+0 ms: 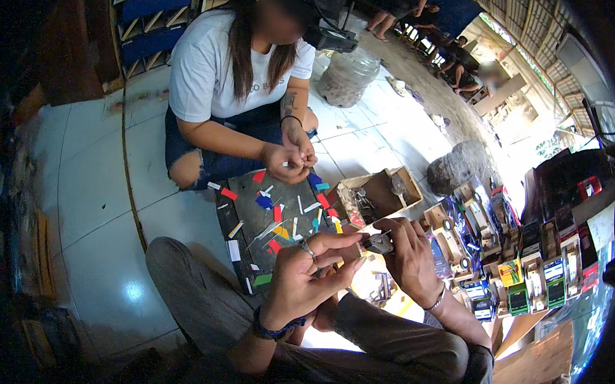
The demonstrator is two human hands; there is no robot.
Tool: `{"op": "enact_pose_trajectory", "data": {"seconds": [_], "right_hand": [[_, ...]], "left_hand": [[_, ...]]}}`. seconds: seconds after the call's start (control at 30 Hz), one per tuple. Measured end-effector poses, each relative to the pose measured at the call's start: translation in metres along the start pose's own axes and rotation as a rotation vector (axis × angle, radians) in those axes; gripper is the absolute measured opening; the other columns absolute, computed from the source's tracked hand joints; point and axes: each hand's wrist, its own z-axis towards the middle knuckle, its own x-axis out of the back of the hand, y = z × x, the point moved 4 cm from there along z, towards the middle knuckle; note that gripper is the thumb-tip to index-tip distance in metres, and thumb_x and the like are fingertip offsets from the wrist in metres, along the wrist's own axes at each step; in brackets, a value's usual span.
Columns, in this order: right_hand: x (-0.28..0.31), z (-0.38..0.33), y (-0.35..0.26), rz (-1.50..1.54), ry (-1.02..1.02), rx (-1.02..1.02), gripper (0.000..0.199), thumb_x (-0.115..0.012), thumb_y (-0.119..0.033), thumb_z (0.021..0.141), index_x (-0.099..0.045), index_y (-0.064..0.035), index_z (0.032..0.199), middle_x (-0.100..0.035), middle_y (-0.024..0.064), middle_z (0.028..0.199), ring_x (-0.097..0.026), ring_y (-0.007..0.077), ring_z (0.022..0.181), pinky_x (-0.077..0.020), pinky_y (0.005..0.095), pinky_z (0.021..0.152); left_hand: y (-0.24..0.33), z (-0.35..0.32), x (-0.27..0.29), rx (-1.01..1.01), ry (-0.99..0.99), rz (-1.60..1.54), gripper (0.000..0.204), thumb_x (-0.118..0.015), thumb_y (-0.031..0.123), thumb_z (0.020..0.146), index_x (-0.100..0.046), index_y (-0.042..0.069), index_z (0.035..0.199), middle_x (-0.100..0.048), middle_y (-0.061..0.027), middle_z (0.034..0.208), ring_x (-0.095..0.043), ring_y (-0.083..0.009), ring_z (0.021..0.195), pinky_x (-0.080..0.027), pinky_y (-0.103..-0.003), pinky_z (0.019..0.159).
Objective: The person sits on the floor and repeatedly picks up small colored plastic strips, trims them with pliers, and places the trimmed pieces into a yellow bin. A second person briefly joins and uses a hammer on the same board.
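My left hand (311,274) is raised above my lap, palm turned inward, with thumb and fingertips closing toward each other. Whatever lies between those fingertips is too small to make out. Close beside them, my right hand (414,262) is closed around a small dark tool with a blunt metallic end (378,244); its exact kind is unclear. The tool's end points at my left fingertips. Beyond my hands is a low dark board (255,220) strewn with small strips: red pieces (229,194), white pieces (233,250), blue pieces (264,202), and yellow and green ones.
Across the board sits a person in a white shirt (217,71), hands (289,160) pinched together over its far edge. A wooden box (369,195) with metal items stands right of the board. Several small wooden racks with coloured packets (513,276) fill the right side. Rocks (459,168) lie behind.
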Motion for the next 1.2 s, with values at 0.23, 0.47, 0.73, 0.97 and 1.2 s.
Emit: {"op": "enact_pose_trajectory", "data": {"seconds": [0.23, 0.47, 0.73, 0.97, 1.2], "right_hand": [[-0.0005, 0.0006, -0.0019, 0.014, 0.036, 0.028, 0.042, -0.069, 0.0, 0.079, -0.06, -0.002, 0.12, -0.065, 0.015, 0.109, -0.063, 0.0373, 0.097, -0.0497, 0.0454, 0.082], [-0.0006, 0.0013, -0.0016, 0.048, -0.001, -0.011, 0.039, -0.069, -0.001, 0.08, -0.06, -0.0018, 0.118, -0.064, 0.0162, 0.107, -0.061, 0.0399, 0.094, -0.0488, 0.0469, 0.08], [-0.0046, -0.001, -0.0001, 0.051, 0.0, 0.009, 0.038, -0.069, -0.001, 0.081, -0.059, -0.0011, 0.118, -0.063, 0.0176, 0.104, -0.061, 0.0407, 0.093, -0.0486, 0.047, 0.079], [-0.0033, -0.0005, -0.002, 0.078, -0.007, -0.009, 0.039, -0.067, 0.001, 0.081, -0.059, -0.0004, 0.119, -0.062, 0.0185, 0.104, -0.061, 0.0414, 0.092, -0.0484, 0.0479, 0.078], [-0.0035, -0.0019, -0.0023, 0.065, -0.007, 0.012, 0.04, -0.068, 0.001, 0.081, -0.058, 0.0, 0.12, -0.061, 0.0193, 0.104, -0.061, 0.0422, 0.093, -0.0485, 0.0481, 0.079]], "left_hand": [[0.0013, -0.0025, 0.0008, 0.007, -0.012, -0.003, 0.038, -0.069, -0.009, 0.094, -0.057, -0.008, 0.13, -0.068, -0.0153, 0.122, -0.067, -0.0196, 0.116, -0.054, -0.035, 0.105], [-0.0027, -0.0021, 0.0012, -0.015, -0.005, -0.005, 0.038, -0.068, -0.01, 0.094, -0.057, -0.007, 0.13, -0.068, -0.0133, 0.116, -0.068, -0.0193, 0.114, -0.054, -0.035, 0.104], [-0.0003, -0.002, 0.0039, 0.026, -0.006, 0.056, 0.038, -0.068, -0.007, 0.096, -0.057, -0.007, 0.132, -0.069, -0.0145, 0.117, -0.068, -0.0203, 0.115, -0.054, -0.034, 0.104], [-0.0006, -0.0018, 0.0013, 0.043, -0.031, -0.005, 0.038, -0.066, -0.007, 0.097, -0.056, -0.008, 0.133, -0.068, -0.0152, 0.12, -0.067, -0.0206, 0.118, -0.054, -0.035, 0.106], [-0.0021, -0.0034, 0.0016, 0.044, -0.023, 0.014, 0.039, -0.068, -0.006, 0.096, -0.056, -0.008, 0.133, -0.068, -0.0151, 0.12, -0.067, -0.0207, 0.118, -0.054, -0.035, 0.106]]}}
